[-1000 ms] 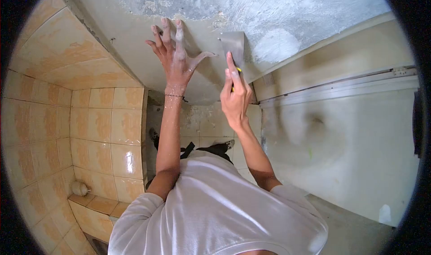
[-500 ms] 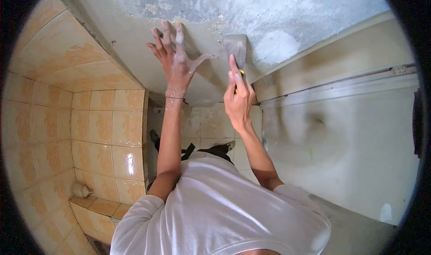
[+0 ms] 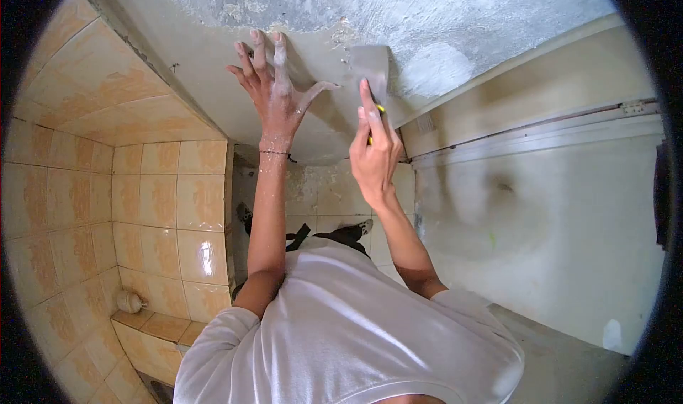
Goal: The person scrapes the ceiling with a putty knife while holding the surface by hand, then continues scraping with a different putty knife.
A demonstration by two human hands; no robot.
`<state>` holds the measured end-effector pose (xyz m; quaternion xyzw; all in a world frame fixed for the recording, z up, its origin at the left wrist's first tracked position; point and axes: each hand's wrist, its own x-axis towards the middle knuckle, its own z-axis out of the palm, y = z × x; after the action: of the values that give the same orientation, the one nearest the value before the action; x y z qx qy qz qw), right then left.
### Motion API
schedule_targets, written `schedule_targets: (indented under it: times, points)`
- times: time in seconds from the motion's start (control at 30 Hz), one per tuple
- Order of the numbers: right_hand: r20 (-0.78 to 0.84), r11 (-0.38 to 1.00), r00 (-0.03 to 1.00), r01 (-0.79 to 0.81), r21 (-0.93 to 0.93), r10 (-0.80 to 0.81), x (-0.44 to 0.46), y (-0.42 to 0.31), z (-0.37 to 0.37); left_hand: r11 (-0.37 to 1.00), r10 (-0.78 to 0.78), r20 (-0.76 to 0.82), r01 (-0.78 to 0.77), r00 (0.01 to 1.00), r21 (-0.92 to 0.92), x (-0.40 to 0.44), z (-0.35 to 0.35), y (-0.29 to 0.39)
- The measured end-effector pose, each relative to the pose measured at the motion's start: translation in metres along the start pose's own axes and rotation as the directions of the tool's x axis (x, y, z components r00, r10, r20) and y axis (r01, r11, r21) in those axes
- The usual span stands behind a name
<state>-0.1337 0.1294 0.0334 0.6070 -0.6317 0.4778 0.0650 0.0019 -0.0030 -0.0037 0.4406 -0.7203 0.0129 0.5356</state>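
Observation:
My right hand (image 3: 376, 148) grips a scraper (image 3: 370, 66) with a wide grey blade and a bit of yellow on its handle. One finger stretches along the blade, which lies against the wall (image 3: 320, 59) near the edge of its rough, bare patch (image 3: 299, 6). To the left, my left hand (image 3: 274, 94) is spread with its fingers apart, the tips at the wall just under that patch. It holds nothing, and pale dust covers its fingers and wrist. A thin dark band circles the left wrist.
Orange and cream tiles (image 3: 160, 198) cover the wall at left, with a tiled ledge (image 3: 146, 323) bearing a small round pale object (image 3: 129, 301). A pale, smooth panel (image 3: 541, 226) stands at right. My feet are on the tiled floor (image 3: 313, 190) below.
The scraper and my right hand have shifted slightly up and left along the wall. My left hand stays spread in nearly the same place.

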Motion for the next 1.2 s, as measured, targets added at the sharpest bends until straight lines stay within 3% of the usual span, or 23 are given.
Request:
schedule_targets:
  times: [0.07,0.17,0.47,0.63,0.77,0.93,1.03,1.2]
  points:
    - [-0.015,0.999,0.999,0.035,0.014,-0.035,0.002,0.004,0.003,1.000,0.003,-0.017,-0.003,1.000,0.015,0.004,0.001,-0.004]
    - [-0.002,0.999,0.999,-0.048,0.019,0.048,-0.003,0.006,0.008,0.999,0.006,0.003,-0.006,1.000,0.032,0.003,0.002,-0.002]
    - [-0.004,0.998,1.000,0.025,0.051,-0.025,-0.004,0.008,0.010,1.000,0.010,-0.001,-0.010,1.000,-0.010,0.002,-0.001,-0.002]
    - [0.034,0.999,0.999,0.008,-0.054,-0.006,-0.002,0.004,0.001,1.000,0.004,0.001,-0.004,1.000,-0.013,0.002,-0.002,-0.001]
    - [0.030,0.999,0.999,-0.030,-0.033,0.031,-0.003,0.006,0.008,1.000,0.010,-0.015,-0.010,1.000,-0.003,0.001,0.002,-0.002]
    - [-0.028,0.999,0.998,0.048,0.002,-0.047,-0.002,0.013,0.010,1.000,0.025,-0.041,-0.025,0.999,0.007,0.003,0.003,-0.003]
    - [0.021,0.999,1.000,0.017,-0.051,-0.016,0.010,-0.007,0.008,1.000,0.006,-0.005,-0.006,1.000,-0.012,0.001,-0.001,-0.002]
    - [0.045,0.999,0.998,-0.043,0.012,0.042,-0.002,0.003,0.004,1.000,0.000,-0.013,0.000,1.000,0.004,0.004,-0.002,-0.002]
